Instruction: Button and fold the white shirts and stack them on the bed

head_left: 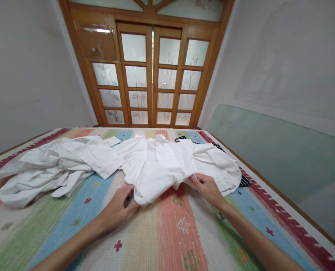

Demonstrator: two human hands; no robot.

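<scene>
Only the head view here, so going off that. The white shirt [170, 160] is spread out straight ahead of both hands, on a colourful striped cover [143, 241]. Its long axis runs pretty much left to right, and the near edge faces the person, so neither hand has much of a head start: they're both at that edge, well apart from each other.

Right grip [208, 188]: looks closed to me, thumb and finger pinching the near edge. Left grip [121, 205]: fingertips are right at the bunched left corner, with a gap between thumb and finger further back. Can't tell if it's actually got hold of fabric, tbh.

Off to the left there's a crumpled white garment [63, 158] that meets the shirt's left side, and a dark striped cloth [245, 181] pokes out at the right. I can't spot any containers.
</scene>
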